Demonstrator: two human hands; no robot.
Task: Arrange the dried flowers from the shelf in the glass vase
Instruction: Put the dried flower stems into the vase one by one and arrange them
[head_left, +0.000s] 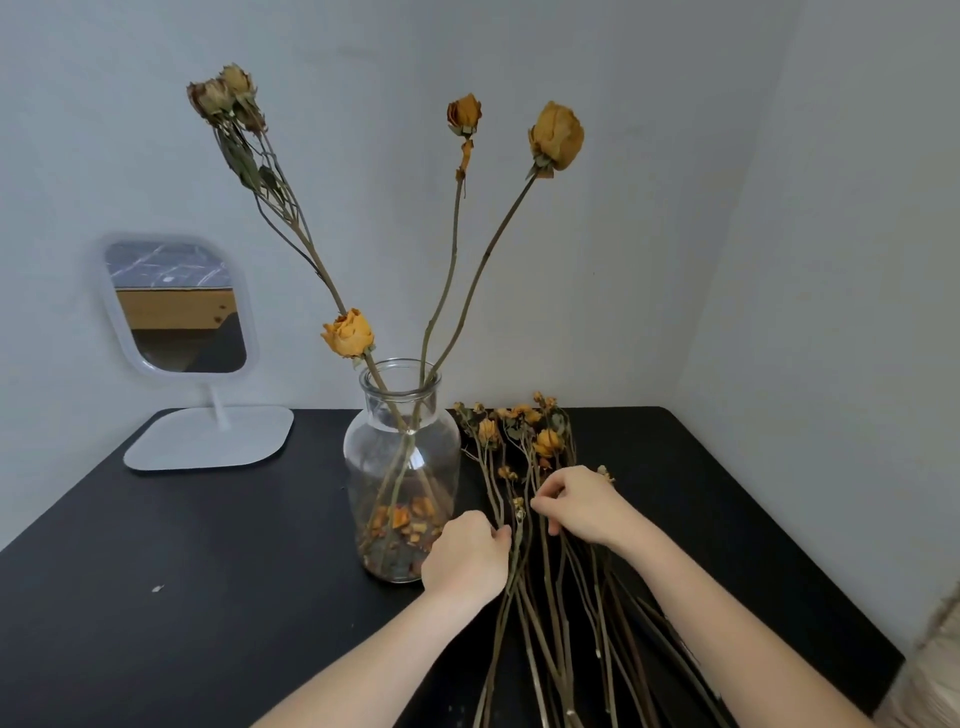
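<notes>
A white-framed table mirror (176, 306) stands on its flat base at the far left of a black bench (156, 597), against a pale wall. To its right, near the middle of the bench, an upright glass vase (402, 467) holds a layer of orange petals (402, 525) in its bottom and several long stems rising from its neck. These are a cluster of faded buds (228, 96) leaning left, a yellow bloom (348, 332) sitting low just above the rim, a small orange bloom (464, 115) nearly upright and a larger yellow bloom (557, 136) leaning right. Just in front and right of the vase, the person's left grip (465, 556) lies knuckles up, fingers curled with their tips closed on a stem at the left edge of the dried flowers (530, 467). This loose bundle lies flat on the bench beside the vase, heads toward the wall. The right grip (576, 506) rests on the same bundle, thumb and forefinger pinched on a thin stem, the other fingers bent down among the stems.
</notes>
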